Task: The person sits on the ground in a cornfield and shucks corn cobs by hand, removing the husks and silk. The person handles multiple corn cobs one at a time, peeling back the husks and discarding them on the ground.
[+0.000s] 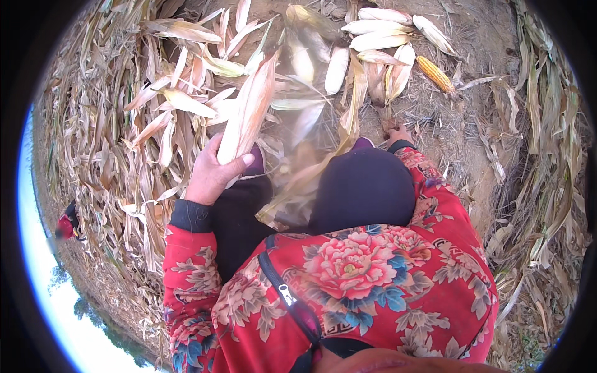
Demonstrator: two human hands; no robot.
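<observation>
My left hand [213, 170] is closed around the lower end of an ear of corn [250, 112] wrapped in pale, pinkish dry husk, its tip pointing up and away. Beyond my right knee, my right hand [400, 135] is low by the ground, its fingers curled and partly hidden. A brown strip reaches from it toward an ear with opened husk [377, 81]; what the fingers hold is unclear. Above that lie several pale ears [380, 40] in a heap, with a bare yellow ear of corn [435, 74] to their right. A single pale ear [337, 70] lies between the hands.
Loose husks [186, 102] and unhusked ears spread at the far left. Dry stalks and leaves [547, 137] line the right side. Bare soil [463, 130] shows beside my right arm. Between my dark-trousered knees [364, 186] lie blurred husks. Part of a red-clothed person [67, 224] appears at the left edge.
</observation>
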